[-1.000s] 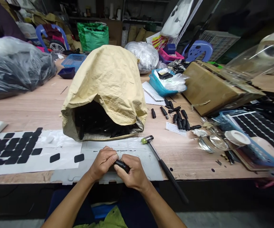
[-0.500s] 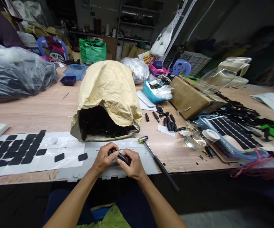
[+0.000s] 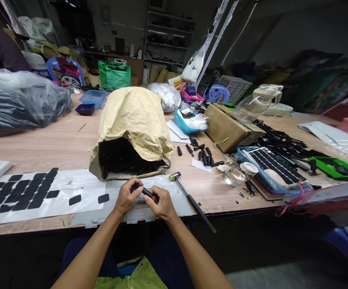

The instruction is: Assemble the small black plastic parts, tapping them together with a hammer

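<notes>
My left hand and my right hand meet over a grey sheet at the table's front edge. Both pinch a small black cylindrical part held between them, fingers curled round it. Just behind stands a tan woven sack, its mouth open toward me and dark pieces inside. A small hammer with a yellow-green head lies to the right of my right hand.
A white sheet with several black pads lies at left. More black cylinders are scattered right of the sack. A cardboard box, blue trays, solar panels and a grey plastic bag crowd the table. A person sits far left.
My head has lifted and turned right, so more of the right side shows. My fingers have shifted on the black part; the hands stay at the same spot.
</notes>
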